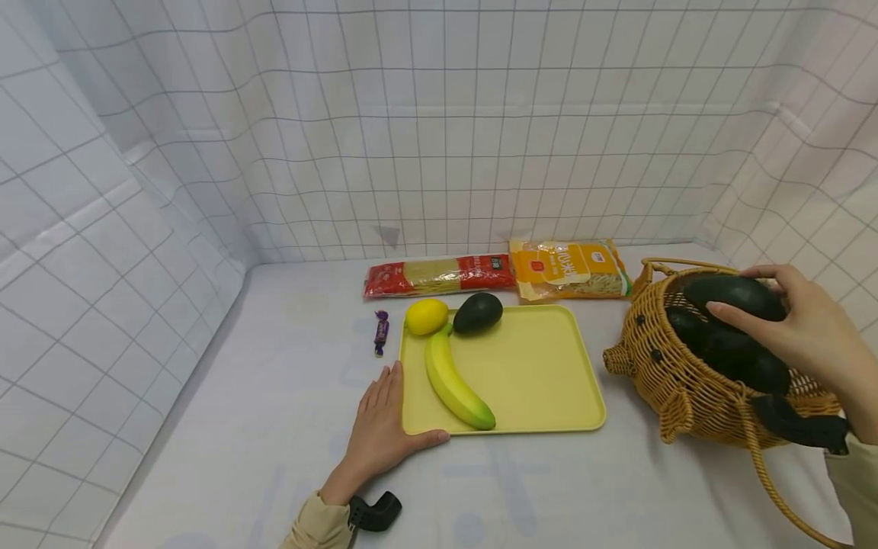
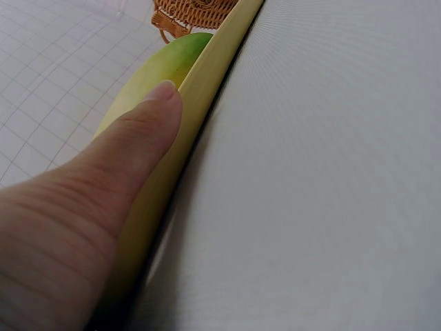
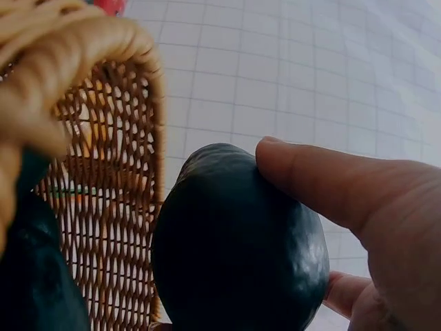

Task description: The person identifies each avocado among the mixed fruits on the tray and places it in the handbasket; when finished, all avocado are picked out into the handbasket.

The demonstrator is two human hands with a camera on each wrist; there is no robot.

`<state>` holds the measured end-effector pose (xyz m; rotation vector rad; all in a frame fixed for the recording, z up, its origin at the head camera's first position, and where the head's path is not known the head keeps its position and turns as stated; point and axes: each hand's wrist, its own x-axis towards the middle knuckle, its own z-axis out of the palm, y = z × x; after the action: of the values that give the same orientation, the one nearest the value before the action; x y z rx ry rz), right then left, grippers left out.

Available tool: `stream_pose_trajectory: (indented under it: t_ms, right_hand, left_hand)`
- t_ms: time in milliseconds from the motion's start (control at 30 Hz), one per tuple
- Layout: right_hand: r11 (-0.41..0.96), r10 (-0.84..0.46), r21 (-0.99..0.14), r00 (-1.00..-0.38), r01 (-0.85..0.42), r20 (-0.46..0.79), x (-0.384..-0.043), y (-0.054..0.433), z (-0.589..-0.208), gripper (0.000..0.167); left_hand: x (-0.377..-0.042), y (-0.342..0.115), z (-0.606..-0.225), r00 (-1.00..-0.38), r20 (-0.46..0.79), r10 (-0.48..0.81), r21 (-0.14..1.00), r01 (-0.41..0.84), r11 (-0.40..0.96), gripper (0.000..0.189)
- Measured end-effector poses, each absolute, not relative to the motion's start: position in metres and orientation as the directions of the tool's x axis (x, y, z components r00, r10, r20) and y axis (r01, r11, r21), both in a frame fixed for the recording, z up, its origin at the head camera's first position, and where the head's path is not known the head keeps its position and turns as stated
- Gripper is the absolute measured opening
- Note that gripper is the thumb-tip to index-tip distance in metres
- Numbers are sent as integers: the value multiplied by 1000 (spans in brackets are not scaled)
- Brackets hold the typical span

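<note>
My right hand grips a dark green avocado between thumb and fingers at the opening of a wicker basket. Inside that basket lie more dark items, whose exact kind I cannot tell. At the near left corner of a yellow tray, my left hand lies with fingers straight along the left side. Its thumb touches the near rim in the left wrist view. On the tray are a banana, a lemon and another dark avocado.
Behind the tray lie a red noodle packet and an orange food packet. A purple-wrapped candy sits left of the tray. The basket's strap trails toward the near right. Gridded white cloth hangs around the table.
</note>
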<state>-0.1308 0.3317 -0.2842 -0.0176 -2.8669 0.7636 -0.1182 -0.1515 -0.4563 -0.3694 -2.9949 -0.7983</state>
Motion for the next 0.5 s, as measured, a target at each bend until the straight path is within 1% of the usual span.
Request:
stream_pose_trajectory:
  t_ms: [267,500]
  right_hand:
    - [888,28,-458,-987,-50,161,-138,340,-290,70]
    - [897,22,-441,-994,-28,108,-140,340,-291,74]
  left_hand:
    - [-118,-151,-456,-971,90,220,491,236,839,130]
    - [-118,-151,-457,-972,89,219,489,234,840,130]
